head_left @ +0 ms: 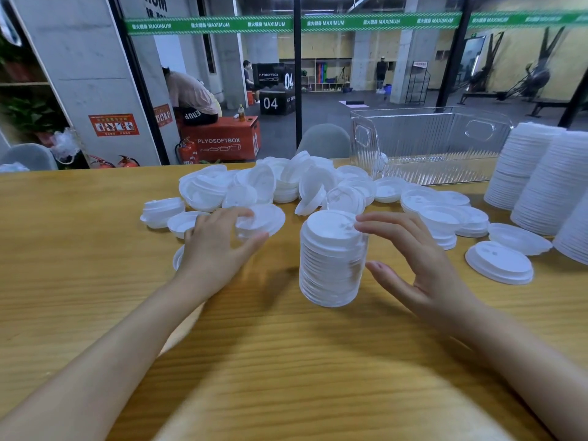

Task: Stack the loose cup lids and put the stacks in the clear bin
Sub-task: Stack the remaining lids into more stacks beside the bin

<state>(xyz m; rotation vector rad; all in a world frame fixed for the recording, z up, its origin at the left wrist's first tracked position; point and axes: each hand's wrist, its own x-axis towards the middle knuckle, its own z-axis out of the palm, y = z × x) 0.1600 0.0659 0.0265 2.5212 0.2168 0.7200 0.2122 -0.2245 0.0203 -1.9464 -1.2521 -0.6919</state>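
A short stack of white cup lids [332, 259] stands upright near the middle of the wooden surface [286, 361], its rims nested closely and its flat top showing a small sip opening. The right grip [423, 268] is released beside it: fingers straight and spread, fingertips at the right edge of the stack's top, thumb just beside its wall; whether they touch cannot be told. The left grip [216, 249] is grasping a single loose lid [270, 221] just left of the stack, fingers curved over its top and thumb at its near rim; that lid is blurred. Behind both lies a heap of loose lids [286, 183], white and slightly translucent, some flat, some tilted on edge, a few already nested in small clumps, spreading from the left toward the far right. Two more lids [498, 262] lie flat and apart to the right of the stack. The clear bin [426, 144], ribbed and with handle cutouts, sits at the far edge of the surface, behind the heap's right end. Tall finished stacks [547, 183] stand along the right edge, just right of the bin. The far edge meets a glass wall. Bare wood runs between the stack and the near edge, crossed only by the two forearms
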